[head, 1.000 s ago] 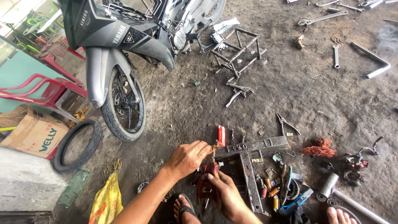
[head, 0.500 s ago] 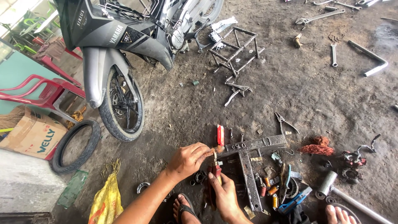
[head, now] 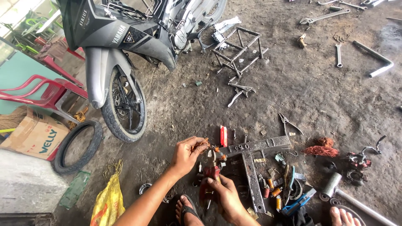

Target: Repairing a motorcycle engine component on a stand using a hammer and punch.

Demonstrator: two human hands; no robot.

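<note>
while your left hand (head: 184, 155) pinches copper wire tuft (head: 201, 144) and right hand (head: 224, 194) grips red part (head: 212, 171), wire may snap or prick fingers.

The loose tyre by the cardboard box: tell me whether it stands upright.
No, the loose tyre lies flat on the ground beside the cardboard box.

dirt floor (head: 318, 96) with pliers (head: 287, 122), spare tyre (head: 77, 146)

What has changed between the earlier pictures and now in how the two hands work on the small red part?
The left hand has lifted slightly up and right, pinching coppery wire. The right hand stays on the small red part. The T-shaped metal bar, motorcycle and loose tyre lie as before.
</note>
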